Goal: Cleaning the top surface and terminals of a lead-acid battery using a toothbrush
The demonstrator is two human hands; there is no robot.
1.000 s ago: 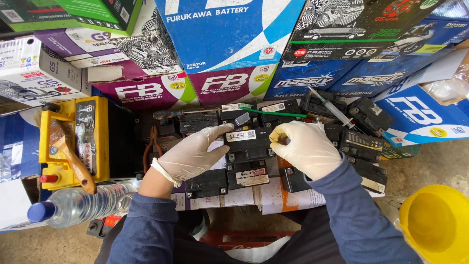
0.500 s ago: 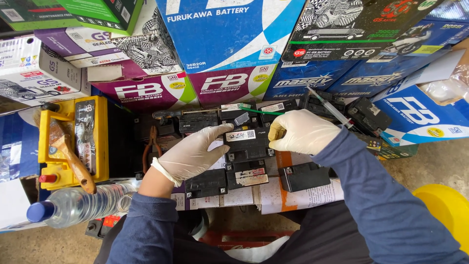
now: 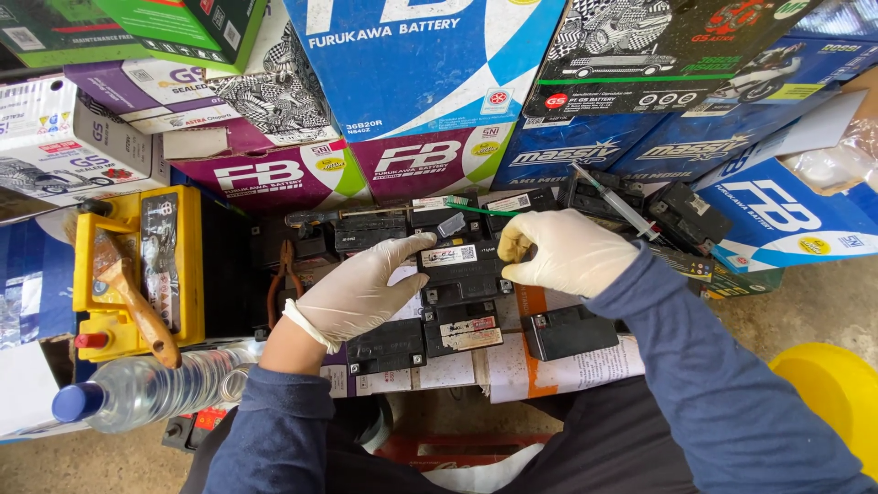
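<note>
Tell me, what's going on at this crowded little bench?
A person in white gloves is bent over a row of small black batteries. The left hand rests on the side of one black battery, while the right hand pinches at its top edge. A yellow battery with a brush on it sits at the left, near a plastic bottle.

Stacked boxes [image 3: 421, 82] wall off the far side; small black batteries [image 3: 462, 302] crowd the middle, a yellow battery [image 3: 137, 265] blocks the left.
</note>
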